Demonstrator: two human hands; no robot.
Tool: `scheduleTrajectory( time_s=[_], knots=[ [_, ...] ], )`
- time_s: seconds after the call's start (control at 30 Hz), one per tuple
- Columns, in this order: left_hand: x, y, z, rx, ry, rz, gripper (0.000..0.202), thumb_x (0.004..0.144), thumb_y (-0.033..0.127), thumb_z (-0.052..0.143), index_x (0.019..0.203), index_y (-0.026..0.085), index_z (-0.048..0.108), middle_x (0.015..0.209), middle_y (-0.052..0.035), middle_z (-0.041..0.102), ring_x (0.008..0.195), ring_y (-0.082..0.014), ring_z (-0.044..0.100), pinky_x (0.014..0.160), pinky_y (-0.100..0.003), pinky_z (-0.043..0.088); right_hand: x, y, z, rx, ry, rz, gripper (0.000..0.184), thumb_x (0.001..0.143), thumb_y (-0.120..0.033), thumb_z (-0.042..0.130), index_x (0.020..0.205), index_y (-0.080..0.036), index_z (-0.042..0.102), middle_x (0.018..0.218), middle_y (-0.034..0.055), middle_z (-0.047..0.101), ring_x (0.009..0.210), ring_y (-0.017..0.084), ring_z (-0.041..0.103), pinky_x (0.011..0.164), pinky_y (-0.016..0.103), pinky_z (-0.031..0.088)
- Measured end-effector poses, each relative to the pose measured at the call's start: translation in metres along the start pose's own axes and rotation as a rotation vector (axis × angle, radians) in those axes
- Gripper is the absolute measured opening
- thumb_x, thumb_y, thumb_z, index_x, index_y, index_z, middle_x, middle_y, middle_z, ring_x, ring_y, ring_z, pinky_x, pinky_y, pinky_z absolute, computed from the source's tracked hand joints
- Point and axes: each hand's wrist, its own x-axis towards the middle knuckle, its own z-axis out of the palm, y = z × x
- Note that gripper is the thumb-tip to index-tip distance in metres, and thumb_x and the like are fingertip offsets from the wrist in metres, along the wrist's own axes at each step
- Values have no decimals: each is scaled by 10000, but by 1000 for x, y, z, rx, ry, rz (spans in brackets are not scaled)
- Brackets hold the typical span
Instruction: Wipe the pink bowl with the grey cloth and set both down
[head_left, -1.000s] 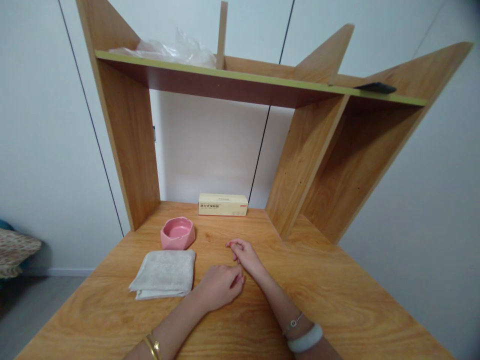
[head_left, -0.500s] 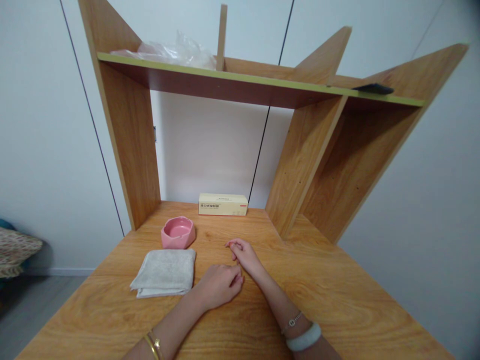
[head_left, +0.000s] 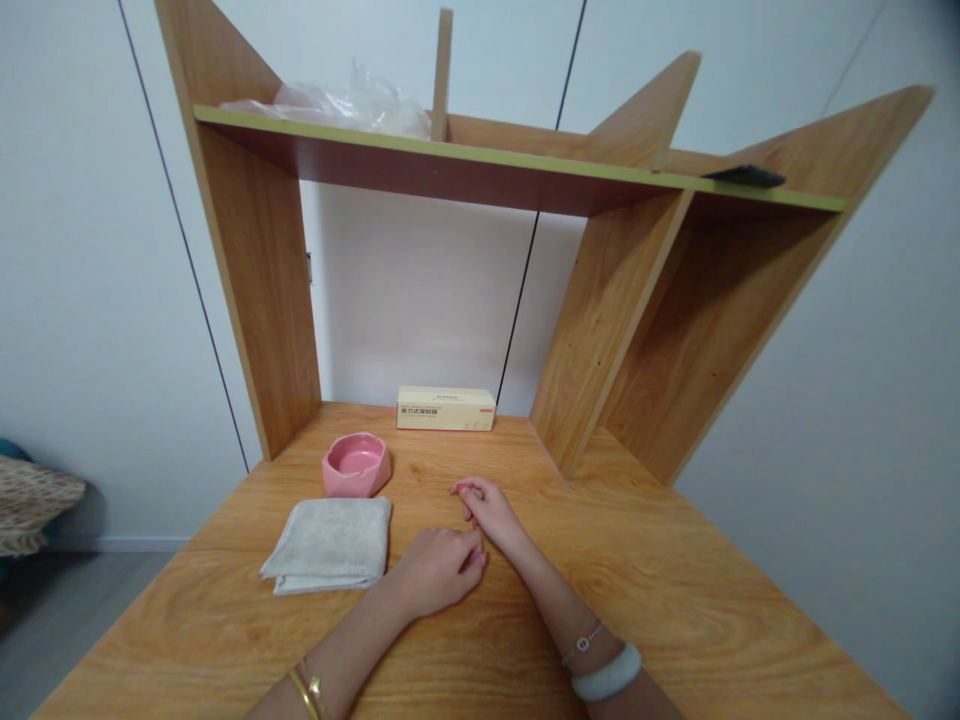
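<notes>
Fingers (head_left: 472,572) of the left hand (head_left: 437,570) were curled inward and those of the right hand (head_left: 489,510), slightly farther forward, loosely bent; whether either gripped anything could not be told. A folded grey cloth (head_left: 330,540) lay on the wooden desk (head_left: 675,600) just beside the left hand, a pink faceted dish (head_left: 356,470) behind it, a cream box (head_left: 446,410) farther back.
</notes>
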Motion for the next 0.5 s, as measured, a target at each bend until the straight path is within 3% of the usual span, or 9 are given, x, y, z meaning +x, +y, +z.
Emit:
scheduleTrajectory(
  time_s=[0.5],
  knots=[
    [0, 0, 2, 12, -3, -10, 258, 854, 295, 348, 802, 185, 575, 762, -55, 652, 674, -173, 588, 614, -248, 408, 1, 2, 0, -18, 0, -6, 157, 758, -253, 442, 723, -173, 572, 478, -43, 486, 400, 72, 418, 349, 158, 300]
  ],
)
